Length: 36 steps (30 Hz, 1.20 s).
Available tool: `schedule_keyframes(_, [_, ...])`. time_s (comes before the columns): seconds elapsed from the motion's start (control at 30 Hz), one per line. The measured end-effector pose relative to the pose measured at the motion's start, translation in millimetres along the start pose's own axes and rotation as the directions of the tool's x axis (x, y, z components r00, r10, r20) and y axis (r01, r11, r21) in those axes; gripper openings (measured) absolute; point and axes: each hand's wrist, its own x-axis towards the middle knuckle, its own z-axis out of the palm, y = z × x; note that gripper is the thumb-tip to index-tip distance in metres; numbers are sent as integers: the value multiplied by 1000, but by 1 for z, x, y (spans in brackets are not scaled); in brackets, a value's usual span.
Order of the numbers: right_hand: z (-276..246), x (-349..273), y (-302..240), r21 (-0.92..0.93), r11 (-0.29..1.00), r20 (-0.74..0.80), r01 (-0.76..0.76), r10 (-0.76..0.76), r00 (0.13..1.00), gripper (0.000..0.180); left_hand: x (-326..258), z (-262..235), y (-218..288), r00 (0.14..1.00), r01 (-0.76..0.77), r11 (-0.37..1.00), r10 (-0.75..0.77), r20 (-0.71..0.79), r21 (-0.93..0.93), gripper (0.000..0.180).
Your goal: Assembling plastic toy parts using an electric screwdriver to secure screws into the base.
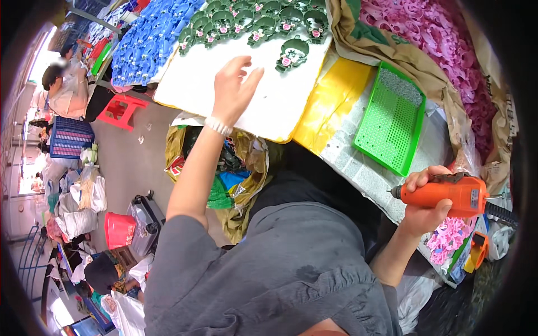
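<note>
My left hand (pixel 232 89) hovers over the near part of a white work surface (pixel 188 84), its fingers apart and nothing in them. Beyond it stand several dark green plastic toy parts (pixel 263 28) with small pink details. One green part (pixel 292 53) sits nearer than the others, to the right of my fingers. At the right, my right hand (pixel 423 215) is wrapped round an orange electric screwdriver (pixel 445 196), whose bit points left. Past the tool's tip lies a green perforated tray (pixel 386 120) with tiny grey pieces heaped at its far end.
Blue plastic parts (pixel 148 42) cover the far left of the table. Pink parts (pixel 426 33) fill a large sack at the far right; more pink pieces (pixel 448 238) lie below the screwdriver. An open sack (pixel 232 215) stands under the table edge. A red stool (pixel 120 110) and other people are leftward.
</note>
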Motion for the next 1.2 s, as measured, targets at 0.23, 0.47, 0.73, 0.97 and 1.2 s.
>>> schedule_keyframes(0.23, [-14,-1,0,-24,1000,-42,-10,9,999,71,68,47,-9,820,286,957,-221,528,-43,56])
schedule_keyframes(0.47, [-18,18,-10,-47,996,-116,-73,67,991,78,64,51,-3,796,448,873,-290,531,-194,51])
schedule_keyframes(0.73, [-23,55,3,-233,972,-71,-25,9,997,87,12,36,45,794,548,540,-95,600,-639,40])
schedule_keyframes(0.97, [-43,54,28,-133,990,-60,-38,30,998,89,-87,80,104,392,913,119,14,920,-391,52])
schedule_keyframes(1.2, [-53,47,43,54,999,73,1,-4,997,93,-123,117,123,178,984,-16,81,981,-177,51])
